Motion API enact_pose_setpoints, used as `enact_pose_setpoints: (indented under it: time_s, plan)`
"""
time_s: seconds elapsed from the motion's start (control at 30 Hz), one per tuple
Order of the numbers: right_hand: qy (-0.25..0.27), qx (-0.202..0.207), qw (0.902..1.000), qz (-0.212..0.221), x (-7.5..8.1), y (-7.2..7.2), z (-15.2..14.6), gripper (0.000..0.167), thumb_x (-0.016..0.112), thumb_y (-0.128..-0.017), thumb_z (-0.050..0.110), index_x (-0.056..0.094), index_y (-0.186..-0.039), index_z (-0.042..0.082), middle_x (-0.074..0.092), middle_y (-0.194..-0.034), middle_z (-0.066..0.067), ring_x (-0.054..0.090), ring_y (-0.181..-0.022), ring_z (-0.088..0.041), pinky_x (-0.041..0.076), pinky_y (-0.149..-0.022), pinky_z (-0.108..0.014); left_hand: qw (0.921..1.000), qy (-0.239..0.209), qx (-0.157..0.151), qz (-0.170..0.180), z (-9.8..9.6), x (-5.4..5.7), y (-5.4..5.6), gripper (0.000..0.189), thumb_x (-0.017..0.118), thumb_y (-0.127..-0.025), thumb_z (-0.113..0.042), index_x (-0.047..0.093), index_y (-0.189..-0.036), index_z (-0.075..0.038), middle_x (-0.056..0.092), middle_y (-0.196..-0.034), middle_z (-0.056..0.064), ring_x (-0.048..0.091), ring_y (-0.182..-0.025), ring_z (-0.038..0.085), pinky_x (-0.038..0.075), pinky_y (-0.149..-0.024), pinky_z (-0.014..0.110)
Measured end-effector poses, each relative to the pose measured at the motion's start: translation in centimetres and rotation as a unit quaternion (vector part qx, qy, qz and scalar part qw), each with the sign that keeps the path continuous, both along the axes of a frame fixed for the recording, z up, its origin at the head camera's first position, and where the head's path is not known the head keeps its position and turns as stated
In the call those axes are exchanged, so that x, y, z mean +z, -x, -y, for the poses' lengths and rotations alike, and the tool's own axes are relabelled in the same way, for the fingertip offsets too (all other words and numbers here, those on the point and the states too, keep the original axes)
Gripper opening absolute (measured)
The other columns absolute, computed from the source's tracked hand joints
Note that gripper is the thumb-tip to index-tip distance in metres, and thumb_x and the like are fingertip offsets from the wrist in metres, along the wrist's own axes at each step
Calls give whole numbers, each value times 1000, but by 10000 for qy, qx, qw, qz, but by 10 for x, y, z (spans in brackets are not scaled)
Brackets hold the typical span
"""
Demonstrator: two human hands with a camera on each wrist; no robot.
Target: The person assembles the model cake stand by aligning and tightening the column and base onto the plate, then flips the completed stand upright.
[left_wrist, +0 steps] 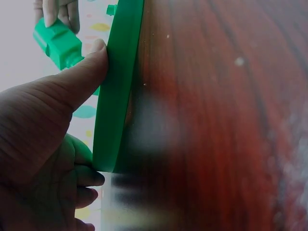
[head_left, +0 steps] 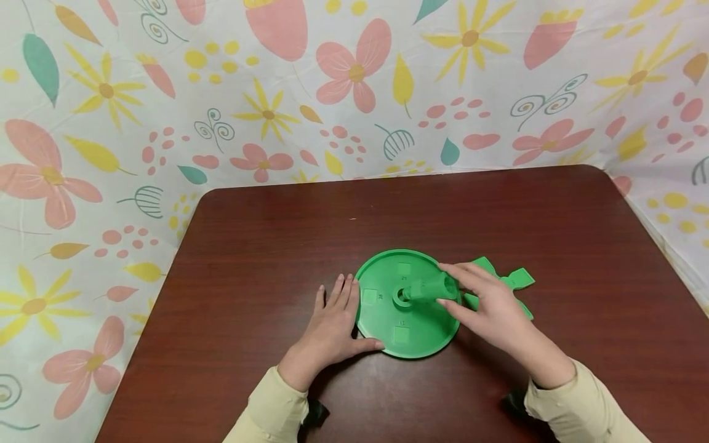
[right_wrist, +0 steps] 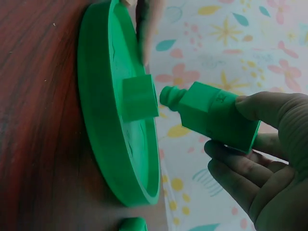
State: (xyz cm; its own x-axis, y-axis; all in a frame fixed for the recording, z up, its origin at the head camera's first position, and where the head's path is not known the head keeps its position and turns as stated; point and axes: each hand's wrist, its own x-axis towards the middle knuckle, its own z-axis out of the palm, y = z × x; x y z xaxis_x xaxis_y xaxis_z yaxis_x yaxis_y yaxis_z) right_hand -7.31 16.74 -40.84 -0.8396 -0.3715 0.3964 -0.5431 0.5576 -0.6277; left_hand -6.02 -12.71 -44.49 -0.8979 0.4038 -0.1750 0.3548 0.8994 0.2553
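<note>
A round green base (head_left: 402, 344) with a raised rim and numbered squares lies flat on the table. A hollow socket (right_wrist: 138, 97) stands up at its centre. My right hand (head_left: 495, 307) holds a green post (right_wrist: 219, 115) with flat sides and a narrow threaded end. Tilted above the base, the post points its threaded end at the socket, with a small gap between them in the right wrist view. My left hand (head_left: 332, 329) rests against the left rim with straight fingers, its thumb (left_wrist: 89, 72) touching the near edge.
Right of the base, a flat green piece (head_left: 519, 279) with several arms lies partly hidden behind my right hand. Dark brown wood forms the table (head_left: 266, 246). A flower-patterned cloth (head_left: 354, 123) hangs behind its far edge.
</note>
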Motion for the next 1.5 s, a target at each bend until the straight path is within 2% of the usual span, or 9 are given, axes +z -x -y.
enact_pose_setpoints:
  time_s: [0.27,0.47,0.6,0.73,0.83,1.03,1.17,1.33,1.5]
  plan:
    - [-456,133,9987,-188,0,8,13,60,81,-78,13,59,-134,7,61,-116,0,49,-64,-4,42,-56,-22,10000,39,-25,21,0,0,0,120,58,-77,-78,10,-156,-3,8,-162,15,-2,-149,27,2,-115,57]
    - [-527,261,9981,-208,2,13,26,59,81,-80,18,59,-134,11,59,-121,0,61,-89,-9,49,-66,-30,10000,6,-17,-4,0,1,1,120,58,-77,-77,9,-156,-2,8,-162,16,-1,-149,28,3,-115,57]
    - [-440,367,9983,-120,1,14,34,57,81,-81,19,59,-133,11,59,-122,-1,62,-84,-9,47,-62,-28,10000,-5,-23,9,-1,1,1,119,58,-77,-77,10,-156,-2,8,-162,15,-1,-149,28,4,-115,58]
    - [-390,199,9990,86,-1,14,39,56,81,-81,19,61,-132,9,62,-124,-7,61,-112,-29,53,-78,-42,10000,-20,-26,24,-1,2,1,119,58,-77,-77,10,-156,-2,8,-162,15,-1,-149,28,4,-115,58]
    - [-360,-32,9990,282,-3,14,42,56,82,-80,21,61,-131,10,63,-126,-11,56,-120,-38,51,-86,-51,10000,-29,-23,27,-1,2,0,119,59,-77,-76,10,-156,-2,8,-162,16,-1,-149,28,4,-115,58]
    - [-286,-438,9983,257,-7,15,50,53,87,-73,27,63,-118,11,68,-111,-2,67,-92,-22,54,-75,-42,10000,-51,-9,64,0,1,0,119,58,-78,-77,8,-156,-2,7,-162,15,-1,-149,28,4,-115,58]
    - [-405,-579,9974,104,-10,15,54,54,88,-71,31,58,-112,11,67,-102,-1,66,-88,-20,53,-71,-41,10000,-78,-6,60,0,-1,0,119,58,-78,-77,8,-156,-3,7,-162,15,-1,-149,28,4,-115,58]
    - [-641,-481,9965,226,-9,12,51,66,83,-77,37,53,-129,10,65,-114,-6,65,-95,-24,52,-74,-45,9999,-106,-3,65,1,-3,0,120,58,-77,-77,7,-156,-3,7,-163,14,0,-149,28,4,-115,58]
    - [-316,261,9972,621,-4,14,44,64,72,-90,29,43,-145,14,55,-136,-6,57,-116,-24,50,-87,-47,9999,-144,13,66,1,-3,0,120,59,-77,-77,8,-156,-3,8,-162,14,-1,-149,28,4,-115,57]
